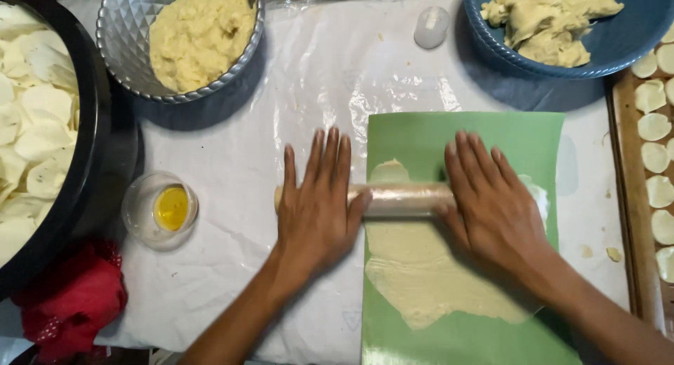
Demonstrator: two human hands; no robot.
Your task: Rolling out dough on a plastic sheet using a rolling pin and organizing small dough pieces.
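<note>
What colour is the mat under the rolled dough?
Light green mat, plain, seen in the head view.

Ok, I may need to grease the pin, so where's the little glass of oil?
In the head view the glass stands left of the left hand, on the white sheet beside the black bowl, with the red cloth just below.

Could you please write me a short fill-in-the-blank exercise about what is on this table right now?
1. Both hands, left hand and right hand, press flat on a ____ pin.
2. The dough sheet lies on a ____ mat.
3. The small glass cup holds a ____ liquid.
4. The bowl at top right is ____.

Missing words: rolling; green; yellow; blue
</note>
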